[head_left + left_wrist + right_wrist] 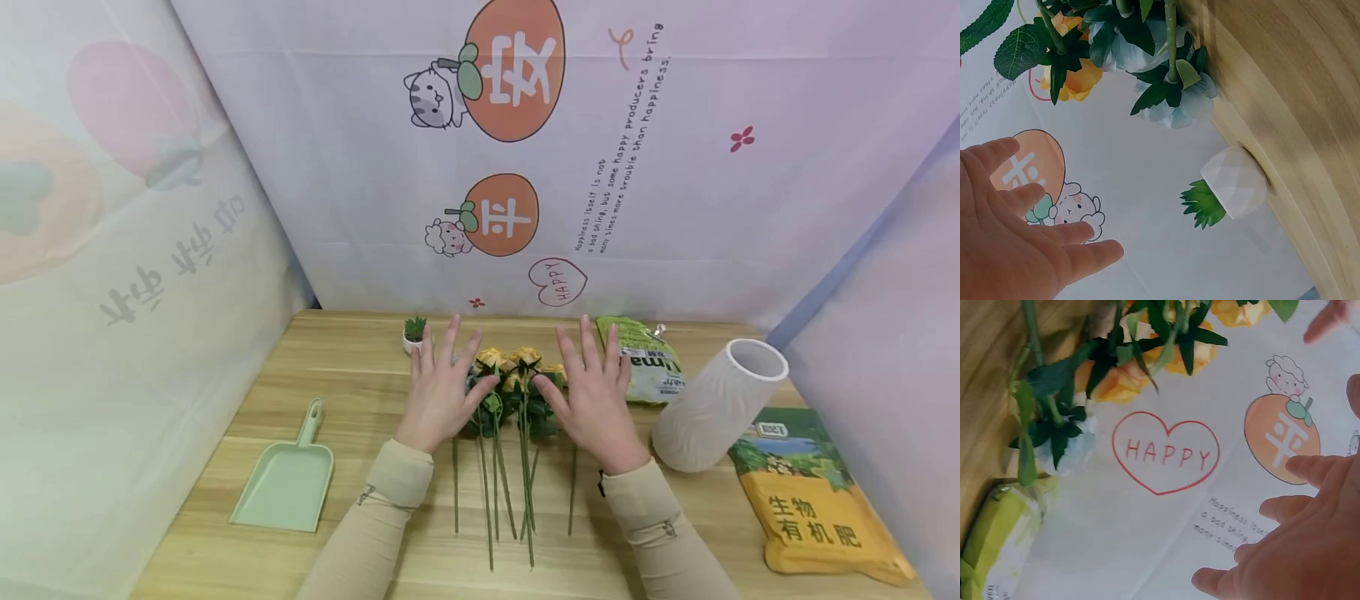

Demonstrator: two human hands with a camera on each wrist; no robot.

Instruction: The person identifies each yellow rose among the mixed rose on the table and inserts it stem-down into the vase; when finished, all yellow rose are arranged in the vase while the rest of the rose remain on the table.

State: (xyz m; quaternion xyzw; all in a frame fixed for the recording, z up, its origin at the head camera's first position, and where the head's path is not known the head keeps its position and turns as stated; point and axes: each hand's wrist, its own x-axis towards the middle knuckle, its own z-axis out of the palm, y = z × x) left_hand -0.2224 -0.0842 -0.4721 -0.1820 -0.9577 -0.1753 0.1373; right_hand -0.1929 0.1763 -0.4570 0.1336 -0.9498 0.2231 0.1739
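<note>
Dustpan: pale green dustpan [288, 487] lying on the wooden table [360, 533], well apart from both hands, handle towards the back wall; little risk here, unless a sleeve swept out and slid it.
Potted plant: small white pot [413, 343] with a green succulent, at the table's back, just beyond the left fingertips; a forward push by that hand could tip it.
Left hand: left hand [444, 398] spread wide, palm down, holding nothing; lowered carelessly, it could crush petals or leaves.
Flowers: yellow roses [492, 358] and pale blue blooms [1175, 103] lie between the hands, heads towards the wall, long stems [489, 500] towards the person; stems lie close and some cross, so pulling one might drag or snag others.
Right hand: right hand [598, 408] also wide and holding nothing; its risk is the same.
Green bag: clipped green bag [660, 388] behind the right hand; a loose clip [659, 332] could let it spill.
Vase: tall white vase [712, 412], mouth up, near the right wrist; an outward elbow or sleeve could topple it.
Yellow bag: yellow bag [817, 517] lying flat, far right; low risk.
</note>
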